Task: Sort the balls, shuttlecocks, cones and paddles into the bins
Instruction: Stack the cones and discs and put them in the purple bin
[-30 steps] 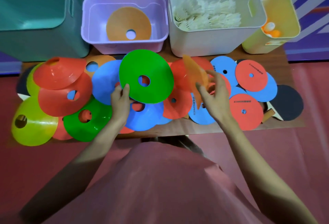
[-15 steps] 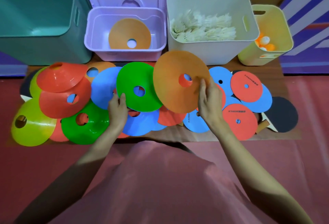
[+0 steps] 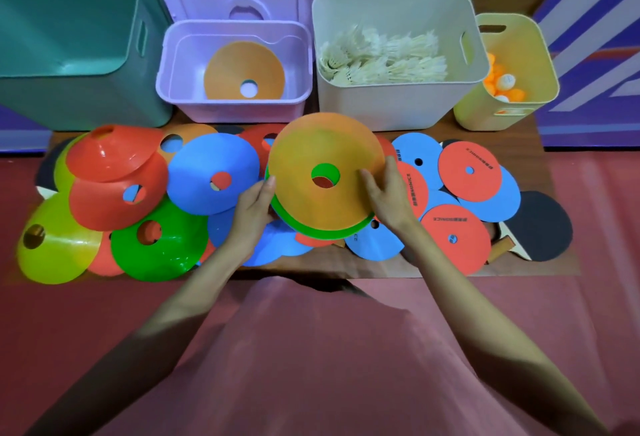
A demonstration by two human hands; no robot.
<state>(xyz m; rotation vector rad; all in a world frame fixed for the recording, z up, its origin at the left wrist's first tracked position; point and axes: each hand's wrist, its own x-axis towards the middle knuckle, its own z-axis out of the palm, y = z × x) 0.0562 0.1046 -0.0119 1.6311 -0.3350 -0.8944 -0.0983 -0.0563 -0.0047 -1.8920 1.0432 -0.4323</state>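
Note:
An orange cone (image 3: 322, 151) lies stacked on a green cone (image 3: 325, 232) above the middle of the pile. My left hand (image 3: 251, 212) grips the green cone's left rim. My right hand (image 3: 386, 193) holds the orange cone's right edge, fingers on top. Several flat cones in red, blue, green and yellow cover the low table (image 3: 554, 267). The lilac bin (image 3: 166, 85) holds one orange cone (image 3: 242, 68). Shuttlecocks (image 3: 381, 58) fill the white bin (image 3: 398, 106). Balls (image 3: 505, 84) sit in the yellow bin (image 3: 540, 89). A black paddle (image 3: 540, 226) lies at the far right.
A large teal bin (image 3: 69, 96) stands at the back left. Lids lean behind the lilac and white bins. Another dark paddle (image 3: 46, 172) peeks out under the cones at the far left. Red floor surrounds the table.
My right hand swung the orange cone left and laid it over the green cone held by my left hand. The stacked pair now sits between both hands.

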